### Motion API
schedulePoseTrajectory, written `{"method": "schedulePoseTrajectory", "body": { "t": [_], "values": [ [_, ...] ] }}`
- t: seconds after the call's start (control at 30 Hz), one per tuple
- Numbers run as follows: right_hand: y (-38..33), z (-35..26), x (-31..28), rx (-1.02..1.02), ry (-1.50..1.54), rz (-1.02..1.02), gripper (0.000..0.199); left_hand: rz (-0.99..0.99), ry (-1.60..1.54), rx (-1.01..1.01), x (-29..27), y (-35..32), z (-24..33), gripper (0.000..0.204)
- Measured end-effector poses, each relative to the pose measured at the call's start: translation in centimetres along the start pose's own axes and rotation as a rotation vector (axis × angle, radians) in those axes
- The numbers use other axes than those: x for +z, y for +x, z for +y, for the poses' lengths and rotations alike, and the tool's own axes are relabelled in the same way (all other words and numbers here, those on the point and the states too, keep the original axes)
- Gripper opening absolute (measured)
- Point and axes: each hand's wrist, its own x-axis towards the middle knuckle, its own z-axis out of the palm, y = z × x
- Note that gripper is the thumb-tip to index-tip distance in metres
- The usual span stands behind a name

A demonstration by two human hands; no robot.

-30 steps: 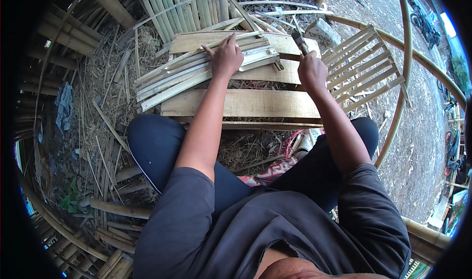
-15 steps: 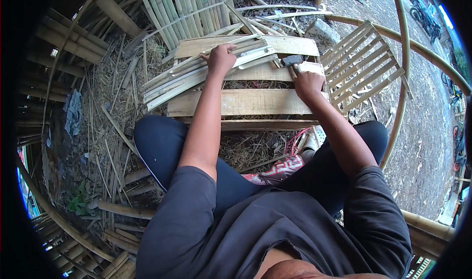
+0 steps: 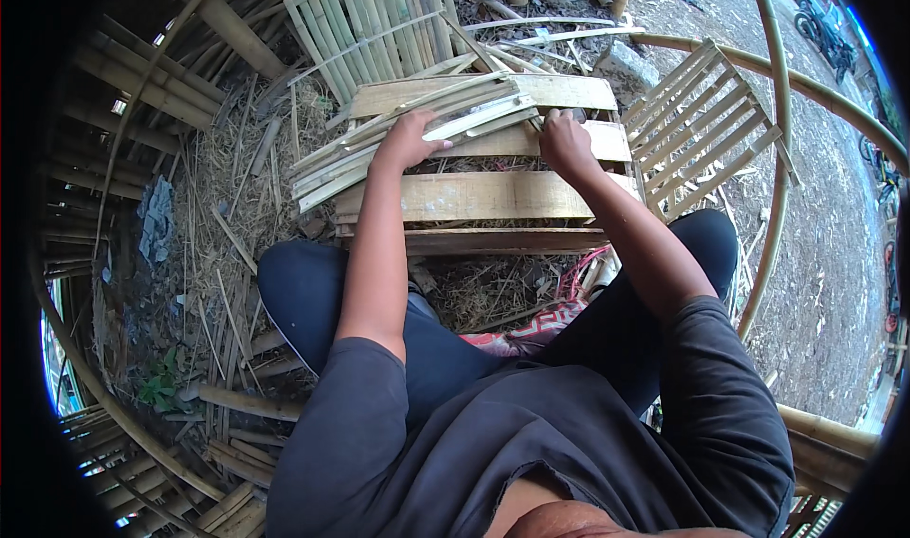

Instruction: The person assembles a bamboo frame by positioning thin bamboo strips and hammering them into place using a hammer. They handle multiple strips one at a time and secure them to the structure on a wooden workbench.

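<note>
My left hand (image 3: 408, 143) lies over a slanted bundle of split bamboo strips (image 3: 474, 121), thumb stretched out to the side and fingers resting across the strips. The bundle lies on a low bench of wooden slats (image 3: 474, 197). Just past the bundle's right end, my right hand (image 3: 567, 147) is closed around a hammer; its dark head (image 3: 579, 114) shows partly beyond the knuckles. The hammer's handle is mostly hidden by the hand.
A slatted bamboo panel (image 3: 706, 111) leans at the bench's right. Behind stands a bamboo rack (image 3: 374, 31), with a stone block (image 3: 627, 64) to its right. A curved bamboo pole (image 3: 779, 130) rises at the right. Bamboo scraps and a blue-grey cloth (image 3: 156, 220) lie leftward.
My left hand has come lower on the strips, its thumb now spread. My right hand has moved left with the hammer, toward the bundle's end. The view has shifted slightly.
</note>
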Motion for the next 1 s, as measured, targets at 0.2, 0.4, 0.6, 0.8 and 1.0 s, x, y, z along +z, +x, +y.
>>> {"method": "schedulePoseTrajectory", "body": {
  "t": [0.2, 0.4, 0.6, 0.8, 1.0],
  "values": [
    [0.3, -1.3, 0.1, -0.010, 0.016, -0.010, 0.019, 0.139, 0.037, 0.034, 1.7, -0.8, -1.0, 0.036],
    [1.3, -0.9, -0.6, 0.026, 0.050, -0.071, 0.023, 0.063, 0.008, -0.040, 1.1, -0.3, -0.5, 0.035],
    [1.7, -1.8, -1.3, 0.146, 0.133, -0.046, 0.023, 0.044, 0.153, -0.192, 1.2, -0.3, 0.8, 0.036],
    [3.5, -0.6, -3.2, 0.338, 0.452, -0.152, 0.034, -0.045, 0.032, -0.183, -1.2, 1.2, 1.0, 0.046],
    [3.2, -2.0, -7.6, 0.374, 0.989, -0.393, 0.030, -0.074, 0.067, -0.149, -5.0, 0.5, 2.0, 0.066]
  ]
}}
